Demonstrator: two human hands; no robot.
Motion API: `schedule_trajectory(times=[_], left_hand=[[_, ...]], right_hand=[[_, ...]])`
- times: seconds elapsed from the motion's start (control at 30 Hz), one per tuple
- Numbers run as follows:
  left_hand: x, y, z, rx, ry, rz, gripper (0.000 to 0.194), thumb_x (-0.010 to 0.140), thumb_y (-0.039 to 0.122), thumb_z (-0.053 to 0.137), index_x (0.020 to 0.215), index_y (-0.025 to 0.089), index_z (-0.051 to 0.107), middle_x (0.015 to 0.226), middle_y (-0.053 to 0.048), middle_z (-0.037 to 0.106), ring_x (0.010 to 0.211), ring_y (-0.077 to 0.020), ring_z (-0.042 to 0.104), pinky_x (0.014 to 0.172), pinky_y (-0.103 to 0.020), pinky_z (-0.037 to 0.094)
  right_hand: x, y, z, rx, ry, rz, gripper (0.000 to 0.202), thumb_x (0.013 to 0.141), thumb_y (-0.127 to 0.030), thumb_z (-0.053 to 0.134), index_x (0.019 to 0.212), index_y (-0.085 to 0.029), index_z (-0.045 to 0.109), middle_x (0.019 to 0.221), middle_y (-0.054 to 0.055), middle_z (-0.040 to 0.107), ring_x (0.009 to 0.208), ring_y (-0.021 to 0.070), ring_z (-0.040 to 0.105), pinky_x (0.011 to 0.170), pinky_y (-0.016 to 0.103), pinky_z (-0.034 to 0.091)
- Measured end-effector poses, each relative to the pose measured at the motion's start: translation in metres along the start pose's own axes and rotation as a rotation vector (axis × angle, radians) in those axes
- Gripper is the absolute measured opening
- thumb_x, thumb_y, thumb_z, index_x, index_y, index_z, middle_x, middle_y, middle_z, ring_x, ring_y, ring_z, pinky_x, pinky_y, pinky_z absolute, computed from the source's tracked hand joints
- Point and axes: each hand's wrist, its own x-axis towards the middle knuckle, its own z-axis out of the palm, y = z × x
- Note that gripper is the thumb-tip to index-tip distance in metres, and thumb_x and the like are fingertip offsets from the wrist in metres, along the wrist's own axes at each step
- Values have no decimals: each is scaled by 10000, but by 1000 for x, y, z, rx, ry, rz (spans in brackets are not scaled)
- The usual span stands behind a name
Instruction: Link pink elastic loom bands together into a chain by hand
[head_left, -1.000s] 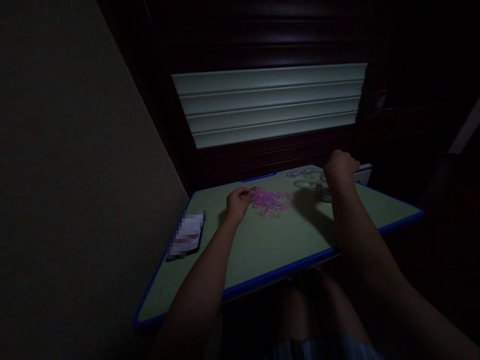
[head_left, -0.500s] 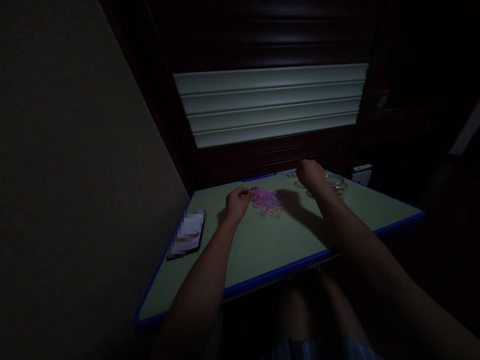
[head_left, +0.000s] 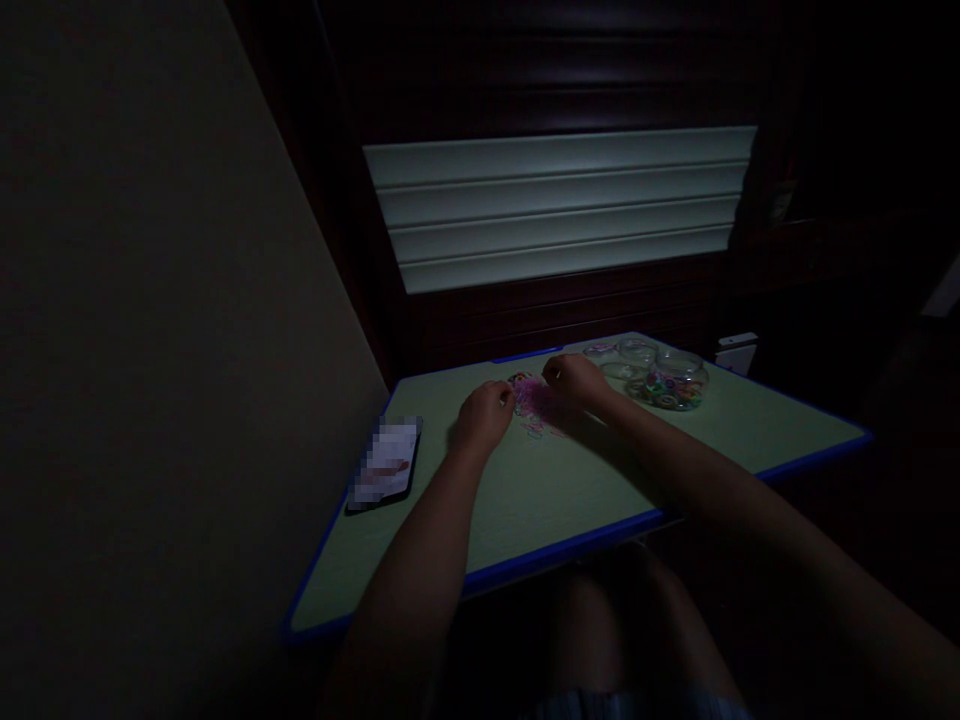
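While both forearms extend across the near edge of the green-topped table [head_left: 540, 510], the pile of thin pink and purple bands [head_left: 529, 398] lies ahead of the person, and all places are given from it. Bare knees [head_left: 592, 620] show dimly on its near side, below the table. A phone-like device [head_left: 390, 460] (pixelated, so its screen is unreadable) lies flat to the left of the pile, nearer the person and well apart from it.

The left hand [head_left: 482, 415] is at the left side of the pile. Its thumb and forefinger curve together, tips directed right, at the pile's edge; whether they pinch a band cannot be told. The pile shows no definite long axis, and a few loose bands trail from it toward the person. The right hand [head_left: 579, 380] is at the pile's right side, fingers curled in and directed left, its shadow across that part; any contents cannot be made out. The left fingertips appear the nearer of the two, with the pile immediately to their right.

To the right of the pile, well apart, stands a clear jar [head_left: 679, 384] containing coloured rings. Beyond the pile, past the table's far edge, is a pale slatted panel [head_left: 559, 212].
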Motion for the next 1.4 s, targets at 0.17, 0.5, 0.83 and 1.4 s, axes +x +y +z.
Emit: schedule_trajectory(times=[0.17,0.5,0.83,1.4], left_hand=[[-4,7,-5,146,-75,6,215,810,263,422,848,189,621,874,-57,627,800,-155,554,702,-240,379],[-4,5,-4,178,-119,-32,213,812,243,415,863,194,616,890,-57,625,795,-152,556,680,-239,375],[-4,7,-4,186,-144,-40,224,822,271,408,870,191,612,905,-62,624,815,-156,559,692,-241,383],[-2,2,0,83,-80,-50,209,792,245,431,814,184,630,823,-62,637,756,-149,564,676,-237,383]], right_hand=[[6,-9,4,-3,12,21,274,788,-237,398,894,-191,646,908,84,657,845,169,582,678,222,360],[48,-19,13,-38,-136,193,336,757,-393,470,879,-139,653,890,149,649,826,222,604,644,259,400],[63,-22,34,-65,-202,273,407,693,-419,562,951,-110,626,902,177,636,856,250,600,653,283,439],[58,-5,8,257,-121,199,199,694,-242,548,743,-99,677,719,99,652,705,174,600,601,216,408]])
